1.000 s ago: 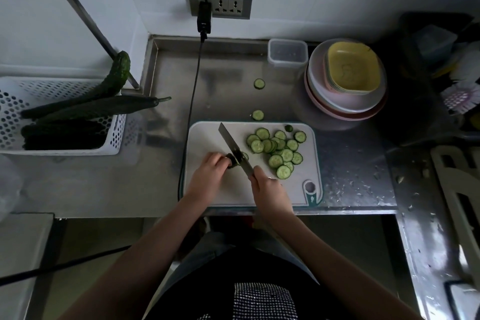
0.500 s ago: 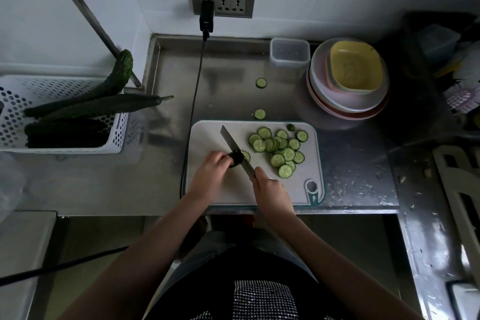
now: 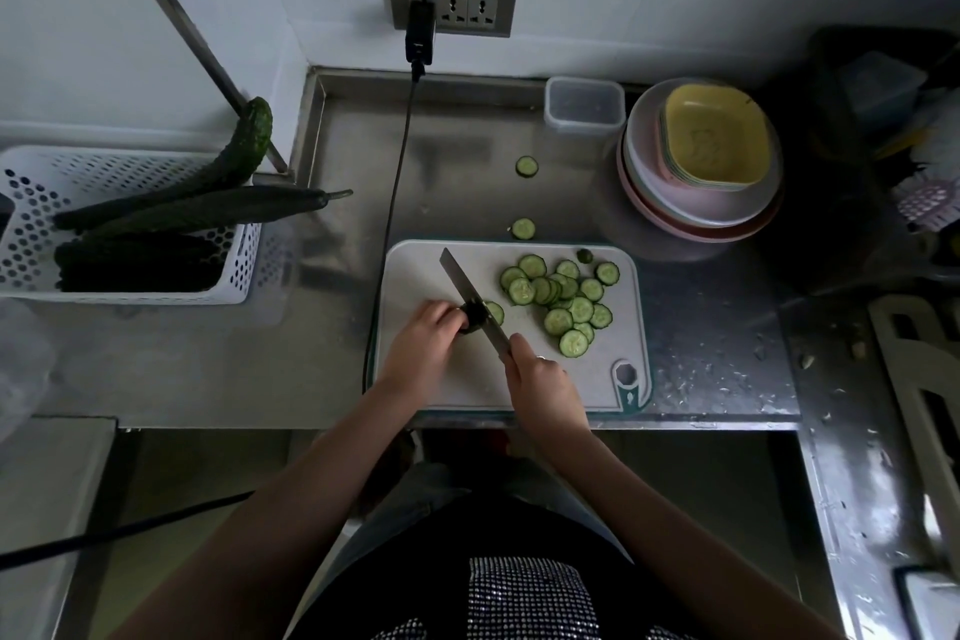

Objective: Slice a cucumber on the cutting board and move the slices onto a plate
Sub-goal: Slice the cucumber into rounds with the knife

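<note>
head view shows slicing nearly done: the left hand (image 3: 426, 335) pins a short dark green cucumber stub (image 3: 471, 316) mid white plastic cutting board (image 3: 447, 379), the right hand (image 3: 540, 379) grips a steel knife (image 3: 470, 294), round slices (image 3: 563, 301) heaped toward its right edge, none yet on the stacked pink plates (image 3: 675, 218) at the surface's far right corner.

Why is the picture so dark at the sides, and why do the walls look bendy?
Head view: light falls on the white wall and the cutting board, so the cucumber slices show clearly, while the right corner and the basket sit in shadow; the wide lens curves the counter edges; the steel gives dull glare.
</note>
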Demonstrator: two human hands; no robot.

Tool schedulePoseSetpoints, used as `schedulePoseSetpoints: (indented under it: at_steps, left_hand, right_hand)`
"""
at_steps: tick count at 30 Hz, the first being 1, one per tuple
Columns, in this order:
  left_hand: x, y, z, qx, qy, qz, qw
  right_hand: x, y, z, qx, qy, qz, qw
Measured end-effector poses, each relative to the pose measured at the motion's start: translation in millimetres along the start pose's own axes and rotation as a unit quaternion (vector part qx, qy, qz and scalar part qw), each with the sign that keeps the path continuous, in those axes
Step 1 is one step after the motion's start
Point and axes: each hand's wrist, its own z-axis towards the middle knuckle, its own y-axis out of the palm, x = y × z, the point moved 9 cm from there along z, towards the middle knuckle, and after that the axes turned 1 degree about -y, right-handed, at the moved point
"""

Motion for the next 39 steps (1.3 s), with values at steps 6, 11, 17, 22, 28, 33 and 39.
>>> schedulePoseSetpoints:
  at_steps: [6, 11, 17, 22, 28, 33, 39]
  left_hand:
    - [-1.3, 1.8, 1.0, -0.006, -0.001, 0.000, 1.000]
    - [-2.2, 0.4, 2.4, -0.004, 0.000, 0.000, 1.000]
    - [-2.0, 1.0, 2.5, 0.007, 0.007, 0.002, 1.000]
    - [-3.8, 1.7, 2.2, 0.022, 0.013, 0.011, 1.000]
    - [-12.7, 3.5, 0.8, 0.006, -0.016, -0.015, 1.000]
    - [-12.3, 7.4, 0.5, -0.021, -0.005, -0.003, 1.000]
    - [-7.5, 8.5, -5.9, 0.005, 0.005, -0.003, 1.000]
  right_hand:
    - [0.0, 5.1, 1.6, -0.016, 0.008, 0.013, 1.000]
    - [0.5, 10.1, 8.8, -0.029, 0.022, 0.009, 0.999]
    - [0.7, 17.1, 12.2, -0.059, 0.030, -0.010, 0.998]
    - [2.5, 20.1, 12.0, -0.079, 0.038, -0.028, 0.996]
    - [13.8, 11.2, 12.2, -0.069, 0.052, -0.033, 0.996]
    - [39.1, -14.5, 5.5, -0.010, 0.099, 0.024, 0.995]
    - [-1.1, -25.0, 2.0, 0.024, 0.024, 0.079, 0.996]
